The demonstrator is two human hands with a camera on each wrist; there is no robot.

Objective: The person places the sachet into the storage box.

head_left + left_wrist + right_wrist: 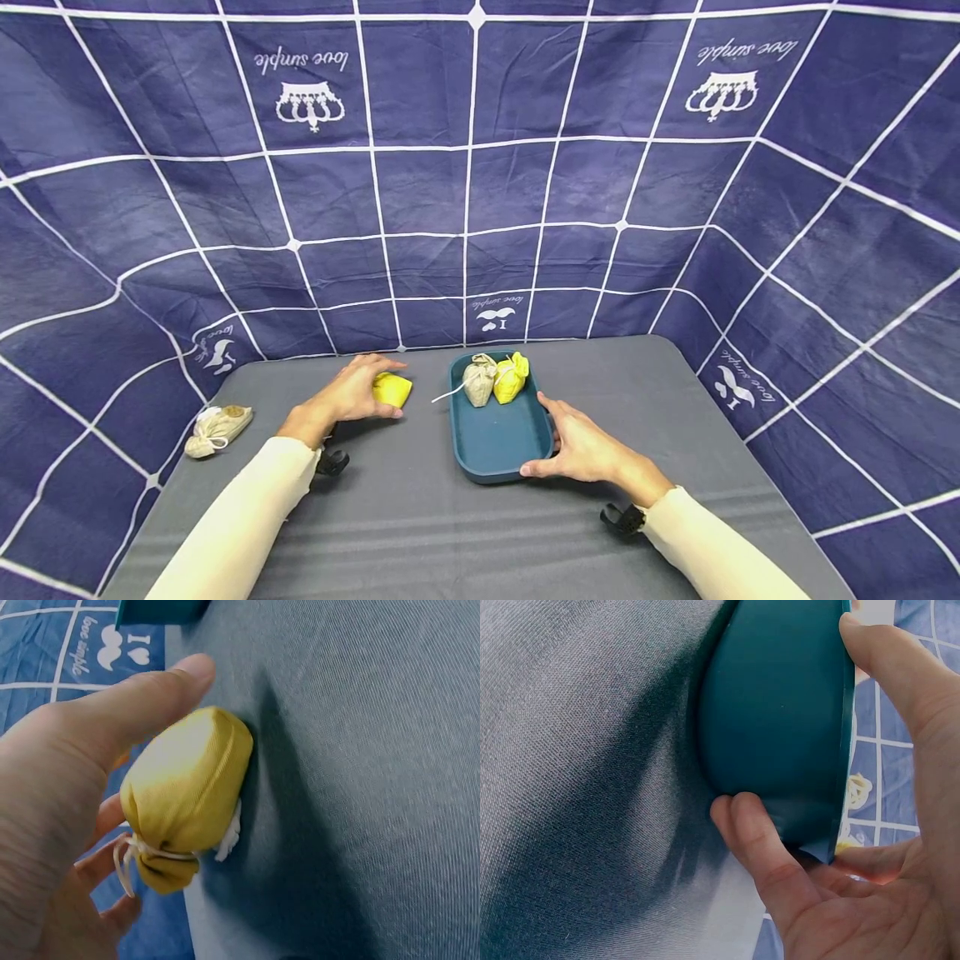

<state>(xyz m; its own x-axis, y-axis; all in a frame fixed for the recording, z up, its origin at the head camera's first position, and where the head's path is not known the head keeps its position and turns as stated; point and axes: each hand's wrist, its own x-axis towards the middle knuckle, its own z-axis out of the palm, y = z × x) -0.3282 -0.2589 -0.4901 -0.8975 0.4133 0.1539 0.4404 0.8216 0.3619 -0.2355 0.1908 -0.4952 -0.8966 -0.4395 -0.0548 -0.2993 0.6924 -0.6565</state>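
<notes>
My left hand (352, 390) is spread around a yellow drawstring pouch (393, 390) on the grey table. In the left wrist view the pouch (187, 776) lies on its side, its white cord tied round the neck, between the thumb and the spread fingers. My right hand (581, 443) holds a blue-green rectangular tray (498, 442) at its right side. The right wrist view shows the thumb on the tray's rim and fingertips against its outer wall (780, 720). At the tray's far end stand a beige pouch (478, 385) and a second yellow pouch (511, 380).
Another beige tied pouch (217, 429) lies at the table's left edge, with a round brown patch on its end. A blue checked cloth (420, 192) hangs behind the table (420, 517) and along both sides. The beige pouch's cord (447, 393) trails over the tray's left rim.
</notes>
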